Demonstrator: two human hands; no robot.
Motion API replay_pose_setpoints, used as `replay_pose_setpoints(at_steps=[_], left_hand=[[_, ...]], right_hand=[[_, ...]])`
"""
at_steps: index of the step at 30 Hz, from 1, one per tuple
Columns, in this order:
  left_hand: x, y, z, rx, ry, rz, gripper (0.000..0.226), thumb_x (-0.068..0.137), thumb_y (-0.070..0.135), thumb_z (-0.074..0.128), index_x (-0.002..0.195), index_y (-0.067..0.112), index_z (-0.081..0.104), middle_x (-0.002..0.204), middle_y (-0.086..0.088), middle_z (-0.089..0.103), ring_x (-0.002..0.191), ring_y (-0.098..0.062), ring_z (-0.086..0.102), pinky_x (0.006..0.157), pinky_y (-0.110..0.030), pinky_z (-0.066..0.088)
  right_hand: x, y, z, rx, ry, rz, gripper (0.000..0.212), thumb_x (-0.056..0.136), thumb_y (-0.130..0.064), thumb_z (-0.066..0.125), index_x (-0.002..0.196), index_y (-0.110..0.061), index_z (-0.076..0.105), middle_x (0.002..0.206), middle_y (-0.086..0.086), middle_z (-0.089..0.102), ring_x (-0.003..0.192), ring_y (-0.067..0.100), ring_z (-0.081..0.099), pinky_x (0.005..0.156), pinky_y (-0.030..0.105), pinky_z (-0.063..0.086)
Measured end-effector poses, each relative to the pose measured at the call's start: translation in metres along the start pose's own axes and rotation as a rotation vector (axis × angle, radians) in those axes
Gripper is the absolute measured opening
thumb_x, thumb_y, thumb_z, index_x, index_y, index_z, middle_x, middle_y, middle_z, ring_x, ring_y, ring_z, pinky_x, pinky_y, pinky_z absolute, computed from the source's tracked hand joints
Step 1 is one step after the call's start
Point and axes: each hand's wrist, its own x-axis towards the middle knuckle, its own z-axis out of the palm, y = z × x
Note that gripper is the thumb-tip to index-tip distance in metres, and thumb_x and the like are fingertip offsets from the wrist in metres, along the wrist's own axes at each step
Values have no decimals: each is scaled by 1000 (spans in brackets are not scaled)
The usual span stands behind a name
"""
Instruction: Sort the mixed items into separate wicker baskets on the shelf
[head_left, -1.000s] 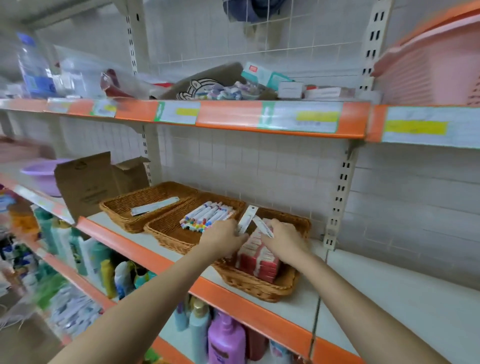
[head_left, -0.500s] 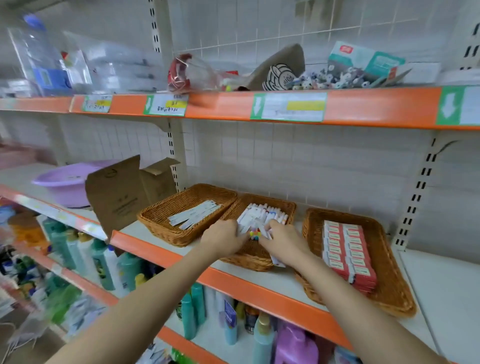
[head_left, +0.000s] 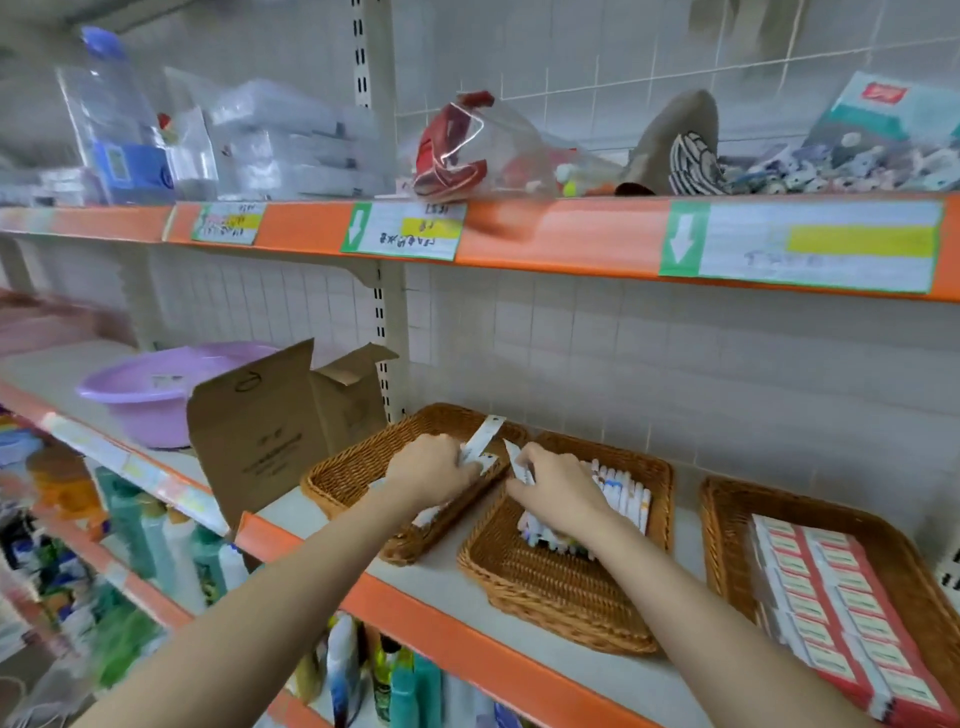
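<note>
Three wicker baskets stand in a row on the orange-edged shelf. Over the left basket (head_left: 343, 467), my left hand (head_left: 431, 467) grips several flat white packets (head_left: 485, 439) that stick up to the right. My right hand (head_left: 558, 488) pinches another white packet (head_left: 519, 462) above the rim between the left and middle baskets. The middle basket (head_left: 545, 582) holds a row of white markers (head_left: 621, 491) with coloured caps, partly hidden by my right hand. The right basket (head_left: 727, 525) holds red-and-white boxes (head_left: 831, 597) laid in rows.
An open cardboard box (head_left: 280, 431) stands just left of the baskets, with a purple plastic basin (head_left: 156, 384) beyond it. The upper shelf (head_left: 561, 234) carries bags, bottles and boxes. Bottles (head_left: 171, 551) fill the shelf below.
The view has swung left and both hands moved left with their white packets, from the right and middle baskets to over the left basket.
</note>
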Motion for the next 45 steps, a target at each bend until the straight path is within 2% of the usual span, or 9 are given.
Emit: replay_pose_setpoints(at_steps=[5,13,21,25,29,32,37,41,45], left_hand=[[25,-39,8,35,-54,-26,36,94,47,49,89,12,57,81,-5,62,75,-22,61,64,-34,50],[66,-98,17,153,-157,114,36,95,46,48,111,14,48,106,-7,62,95,-24,58,69,-31,43],[94,-125,31,259,-191,321,37,97,31,43,125,6,41,123,-16,53,110,-33,55,83,-39,46],[96,-127,37,321,-181,404,38,98,27,43,129,5,44,127,-17,47,111,-34,55,88,-41,47],[94,-124,36,402,-177,422,40,101,33,41,126,5,54,126,-17,51,111,-31,56,86,-36,47],[91,-122,38,381,-185,409,46,100,42,40,123,6,56,126,-16,52,114,-31,52,88,-37,46],[86,-119,37,276,-146,470,41,100,31,39,132,7,46,132,-14,46,122,-30,42,95,-40,43],[76,-107,35,186,-330,484,46,101,36,32,132,6,48,134,-18,45,125,-32,39,103,-44,38],[61,-94,38,131,-544,457,51,101,41,23,141,13,40,143,-22,38,131,-38,35,107,-46,31]], right_hand=[[33,-17,17,-57,-18,1,37,94,-35,48,129,-23,49,98,4,63,69,21,59,53,26,38],[80,-57,57,-229,-44,76,38,92,-34,49,126,-18,55,123,9,61,111,31,58,83,34,46],[105,-84,87,-579,-29,214,29,97,-26,43,113,-12,63,116,7,65,106,25,62,69,28,39],[113,-83,97,-700,-106,284,34,97,-28,40,119,-15,62,126,7,60,119,25,52,96,37,34],[110,-82,99,-761,-213,335,51,101,-43,28,127,-13,59,137,10,52,130,27,36,107,43,22],[99,-84,98,-731,-239,326,53,102,-43,25,127,-10,58,138,10,50,132,25,32,108,43,18],[77,-84,92,-548,-232,257,50,102,-40,26,126,-9,57,138,10,50,131,24,34,107,42,22],[52,-82,82,-416,-334,211,60,102,-52,20,149,-17,33,159,4,21,148,20,10,118,44,10],[13,-82,72,-324,-307,176,68,99,-58,22,155,-21,11,162,-4,-1,149,12,-6,121,39,-1]])
